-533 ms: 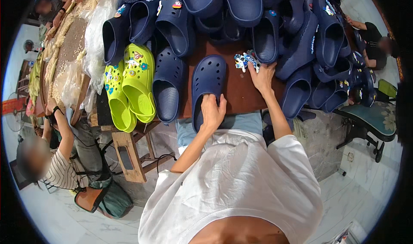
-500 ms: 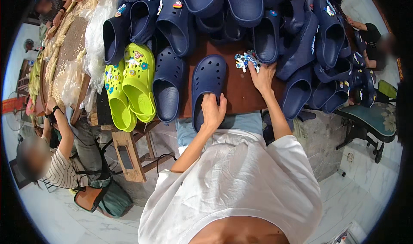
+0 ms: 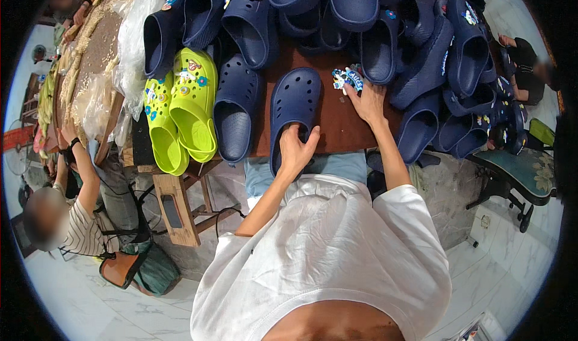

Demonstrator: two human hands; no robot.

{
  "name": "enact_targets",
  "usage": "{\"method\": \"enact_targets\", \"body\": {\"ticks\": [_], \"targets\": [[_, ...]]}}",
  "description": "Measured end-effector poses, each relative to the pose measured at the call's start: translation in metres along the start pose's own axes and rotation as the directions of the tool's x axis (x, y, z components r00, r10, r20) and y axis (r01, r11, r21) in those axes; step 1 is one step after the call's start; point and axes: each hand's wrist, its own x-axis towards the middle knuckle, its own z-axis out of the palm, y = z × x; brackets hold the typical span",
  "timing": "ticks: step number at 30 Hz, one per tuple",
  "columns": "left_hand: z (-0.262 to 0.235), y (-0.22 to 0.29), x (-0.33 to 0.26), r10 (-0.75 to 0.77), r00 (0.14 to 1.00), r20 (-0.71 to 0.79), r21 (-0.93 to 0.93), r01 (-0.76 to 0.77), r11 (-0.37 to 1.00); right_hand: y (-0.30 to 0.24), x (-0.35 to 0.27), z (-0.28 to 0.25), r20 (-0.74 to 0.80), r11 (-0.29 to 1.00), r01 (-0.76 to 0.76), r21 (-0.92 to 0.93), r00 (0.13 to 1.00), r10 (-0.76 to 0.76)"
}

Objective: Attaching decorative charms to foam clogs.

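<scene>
My left hand (image 3: 296,148) reaches into the opening of a plain navy clog (image 3: 297,97), which lies toe away from me at the front of the brown tabletop. Its fingers are hooked inside and the thumb stands apart at the right rim. To the right, my right hand (image 3: 368,105) is closed around a small cluster of blue and white shoe charms (image 3: 349,80), thumb against them. The other fingertips are partly hidden beside the toe-up opening of another navy clog (image 3: 379,55). One more plain navy clog (image 3: 236,106) rests left of the one in my left hand.
A yellow-green pair of clogs (image 3: 192,109) with charms lies at the left. Navy clogs (image 3: 349,1) are piled along the back and right. Clear plastic bags (image 3: 138,46) border the left side. A person in a striped shirt (image 3: 90,226) works there; a chair (image 3: 518,166) stands right.
The whole view has shifted slightly. My left thumb has spread further from its fingers at the clog's rim. My right hand stays at the charms, which have turned a little.
</scene>
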Motion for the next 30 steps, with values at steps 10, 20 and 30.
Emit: {"method": "enact_targets", "body": {"ticks": [10,20,30], "targets": [[-0.008,0.002,0.004,-0.136,0.988,0.073,-0.234,0.149,0.961,-0.03,-0.025,-0.007,0.019,0.987,0.08,0.138,0.996,-0.084],[-0.006,-0.002,0.001,-0.174,0.982,0.069,-0.29,0.186,0.939,-0.029,-0.001,0.01,0.068,0.997,-0.078,0.0,0.995,0.078],[-0.007,-0.012,0.01,-0.317,0.891,0.325,-0.734,0.449,0.509,-0.029,-0.033,-0.008,0.047,0.971,0.105,0.214,0.992,-0.118]]}}
